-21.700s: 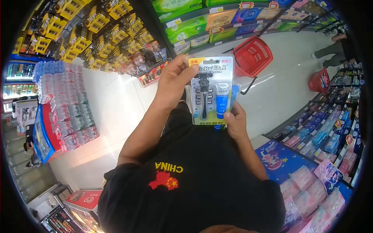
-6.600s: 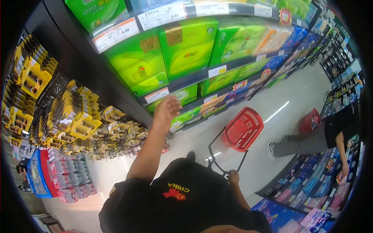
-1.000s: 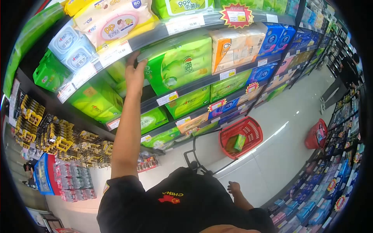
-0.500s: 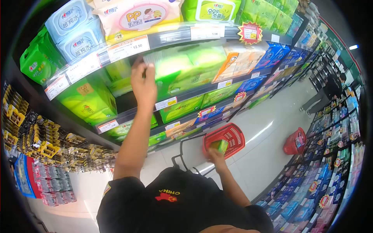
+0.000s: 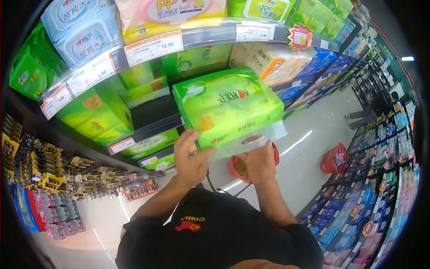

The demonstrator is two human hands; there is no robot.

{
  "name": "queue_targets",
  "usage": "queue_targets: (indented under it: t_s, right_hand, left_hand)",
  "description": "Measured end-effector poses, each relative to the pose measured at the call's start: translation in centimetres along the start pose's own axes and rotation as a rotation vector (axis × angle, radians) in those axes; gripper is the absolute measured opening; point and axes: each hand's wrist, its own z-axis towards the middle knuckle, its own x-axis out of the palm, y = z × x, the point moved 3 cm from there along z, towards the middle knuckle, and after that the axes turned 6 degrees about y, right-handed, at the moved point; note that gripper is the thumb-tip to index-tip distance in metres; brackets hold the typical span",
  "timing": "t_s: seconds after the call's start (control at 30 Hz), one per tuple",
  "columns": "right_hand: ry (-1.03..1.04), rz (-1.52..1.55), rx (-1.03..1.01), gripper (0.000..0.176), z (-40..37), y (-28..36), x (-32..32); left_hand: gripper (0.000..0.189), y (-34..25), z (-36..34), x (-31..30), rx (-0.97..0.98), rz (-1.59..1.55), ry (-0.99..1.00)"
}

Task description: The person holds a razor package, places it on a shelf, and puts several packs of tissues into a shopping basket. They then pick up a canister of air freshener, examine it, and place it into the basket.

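Observation:
A large green multipack of tissues (image 5: 230,105) is tilted out over the shelf front, its top face toward me. A clear plastic carry strip runs along its near edge. My left hand (image 5: 190,159) grips the near left corner of the pack, thumb and fingers at the plastic. Farther right, my right hand (image 5: 260,163) has its fingers at the carry strip, thumb on top; part of the grip is hidden. Below my right hand stands a red shopping basket (image 5: 275,154), mostly covered, with something yellow-green inside.
Shelves hold more green tissue packs (image 5: 96,116), wipes (image 5: 170,11) and orange-white tissue packs (image 5: 273,62), with price tags (image 5: 154,48) along the edges. Another red basket (image 5: 333,159) stands on the floor. A person (image 5: 376,107) is farther down the aisle. Stocked shelves (image 5: 358,201) line the right.
The green multipack has come off the shelf toward me, with my left hand on it. My right hand has left the small green pack and moved up to the multipack's carry strip.

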Motion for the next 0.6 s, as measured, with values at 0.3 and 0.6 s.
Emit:
queue_targets:
  t_s: [0.3, 0.6]
  right_hand:
    - [-0.223, 0.243, 0.116, 0.018, 0.2, -2.4, -2.0]
    - [-0.136, 0.157, 0.072, 0.040, -2.1, -1.9, -3.4]
  left_hand:
    - [0.025, -0.1, -2.7, 0.1, 0.022, 0.005, 0.066]
    - [0.038, 3.5, -1.3, -2.7, -0.129, -0.151, -0.163]
